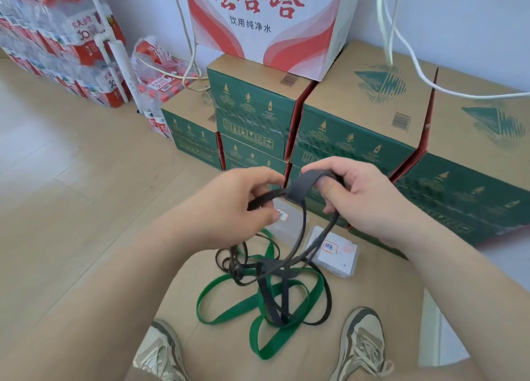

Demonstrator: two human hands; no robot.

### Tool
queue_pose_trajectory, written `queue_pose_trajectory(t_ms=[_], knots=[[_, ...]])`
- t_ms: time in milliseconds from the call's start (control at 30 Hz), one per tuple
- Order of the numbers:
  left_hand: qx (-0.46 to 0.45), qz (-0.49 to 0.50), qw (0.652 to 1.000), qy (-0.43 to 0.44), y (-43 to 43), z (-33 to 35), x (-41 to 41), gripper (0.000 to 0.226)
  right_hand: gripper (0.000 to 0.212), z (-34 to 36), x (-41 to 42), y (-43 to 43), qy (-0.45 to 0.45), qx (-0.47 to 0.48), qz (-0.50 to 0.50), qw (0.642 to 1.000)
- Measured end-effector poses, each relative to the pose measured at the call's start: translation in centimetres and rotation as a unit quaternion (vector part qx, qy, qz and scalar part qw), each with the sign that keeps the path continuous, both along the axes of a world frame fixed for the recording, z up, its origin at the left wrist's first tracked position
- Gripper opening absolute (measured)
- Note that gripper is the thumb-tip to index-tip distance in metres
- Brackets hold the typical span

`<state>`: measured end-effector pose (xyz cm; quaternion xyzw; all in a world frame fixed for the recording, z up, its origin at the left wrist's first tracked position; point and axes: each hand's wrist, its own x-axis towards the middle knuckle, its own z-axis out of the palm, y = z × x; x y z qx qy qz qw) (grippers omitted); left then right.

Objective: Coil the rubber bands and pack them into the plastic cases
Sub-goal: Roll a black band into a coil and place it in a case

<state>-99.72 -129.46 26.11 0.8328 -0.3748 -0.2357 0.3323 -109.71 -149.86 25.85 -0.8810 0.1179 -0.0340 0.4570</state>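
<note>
- Both hands are raised over the floor (86,214), each grasping the black band (299,190).
- Right hand (370,197): fingers curled, with the band's top looped over them. It appears to serve as the core for winding the coil.
- Left hand (238,205): thumb and fingers pinch the band just beside that loop, likely to feed it and keep the turns flat.
- The rest of the black band hangs slack, and its tail lies tangled on the floor between the shoes (361,343).
- The green band (255,342) lies loose on the floor under the black tail, not yet coiled.
- Two cases, one nearer (341,263) and one farther (289,227), sit on the floor at the foot of the boxes (358,140), near the bands and within easy reach for packing.
- The tangle could snag as slack is drawn up.
</note>
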Motion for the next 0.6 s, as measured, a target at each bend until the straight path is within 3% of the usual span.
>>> queue_pose_trajectory(t_ms=[67, 133, 367, 600], knots=[[-0.039, 0.027, 0.999, -0.018, 0.3, 0.5, 0.2, 0.025, 0.028, 0.0, -0.3, -0.4, 0.015, -0.013, 0.013, 1.000], [-0.054, 0.053, 0.996, -0.039, 0.3, 0.8, 0.2, 0.019, 0.031, 0.0, -0.5, -0.4, 0.025, -0.024, 0.033, 0.999], [-0.064, 0.079, 0.986, -0.135, 0.0, 0.3, 0.2, 0.022, 0.027, -0.5, -0.6, -0.1, 0.039, -0.047, 0.076, 0.995], [-0.120, 0.074, 0.979, -0.151, 0.3, -0.1, 0.7, 0.025, 0.030, -0.7, -0.5, 1.0, 0.010, 0.029, 0.063, 0.998]])
